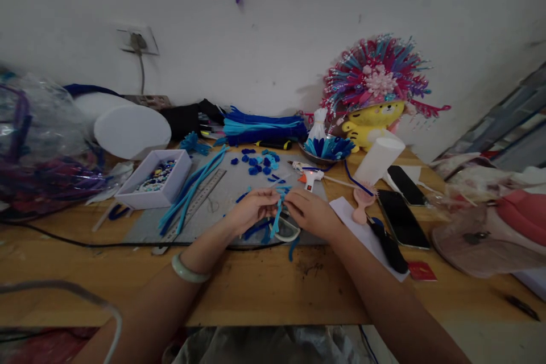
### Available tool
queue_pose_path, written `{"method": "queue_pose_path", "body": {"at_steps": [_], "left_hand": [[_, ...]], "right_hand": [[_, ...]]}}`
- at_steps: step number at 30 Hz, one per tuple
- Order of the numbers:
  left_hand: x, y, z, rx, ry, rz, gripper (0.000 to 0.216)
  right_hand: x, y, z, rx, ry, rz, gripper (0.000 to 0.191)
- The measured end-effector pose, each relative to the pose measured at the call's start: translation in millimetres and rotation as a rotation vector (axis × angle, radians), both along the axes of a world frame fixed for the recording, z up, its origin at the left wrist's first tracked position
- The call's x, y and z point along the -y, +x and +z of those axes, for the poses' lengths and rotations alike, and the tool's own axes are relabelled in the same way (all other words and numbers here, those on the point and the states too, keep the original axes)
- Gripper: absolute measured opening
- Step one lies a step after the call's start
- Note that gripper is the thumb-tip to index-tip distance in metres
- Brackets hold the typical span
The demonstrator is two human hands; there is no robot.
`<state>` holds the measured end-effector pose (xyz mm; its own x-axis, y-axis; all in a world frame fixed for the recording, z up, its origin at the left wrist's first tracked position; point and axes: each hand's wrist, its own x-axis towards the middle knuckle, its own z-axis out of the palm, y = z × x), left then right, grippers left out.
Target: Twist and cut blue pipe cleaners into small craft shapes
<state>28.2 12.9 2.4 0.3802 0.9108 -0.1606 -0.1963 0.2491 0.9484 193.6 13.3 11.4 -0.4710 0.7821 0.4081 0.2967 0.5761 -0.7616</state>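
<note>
The left hand (258, 208) and the right hand (310, 211) meet with their fingertips pinched narrow on a light-blue fuzzy strip (276, 223), which sits between them. The strip's long axis runs roughly toward and away from the person; its loose lower end hangs below the grip, pointing back at the person and leaning slightly left. Just below the grip lies a pale looped handle (292, 237). Beyond the grip are small blue pieces (255, 170); right of those, a glue gun (313, 180). Left of the grip lies a ruler (203, 195), farther left a white box (149, 201).
</note>
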Motion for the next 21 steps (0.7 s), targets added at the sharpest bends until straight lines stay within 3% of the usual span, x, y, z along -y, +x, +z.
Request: {"method": "queue_pose_path", "body": {"at_steps": [2,4,7,11,15,21], "left_hand": [[0.6,-0.2,0.7,-0.061,0.103,0.031,0.016],[1.6,0.2,1.5,-0.174,0.240,0.056,0.016],[2.8,1.1,1.4,-0.283,0.375,0.057,0.013],[3.5,1.6,0.3,-0.273,0.414,0.042,0.013],[4.3,1.2,2.0,-0.307,0.439,0.055,0.013],[4.8,3.9,0.0,-0.334,0.467,0.054,0.016]], "right_hand": [[-0.4,-3.3,-3.7,-0.084,-0.180,-0.082,0.008],[-0.8,-7.5,-6.9,-0.194,-0.494,-0.121,0.017],[-0.9,-10.6,-7.5,-0.352,-0.869,-0.039,0.027],[-1.0,-8.3,-3.3,-0.449,-1.129,0.108,0.025],[-0.6,-8.0,-1.3,-0.500,-1.243,0.172,0.024],[1.7,-13.1,-4.2,-0.589,-1.125,0.090,0.017]]}}
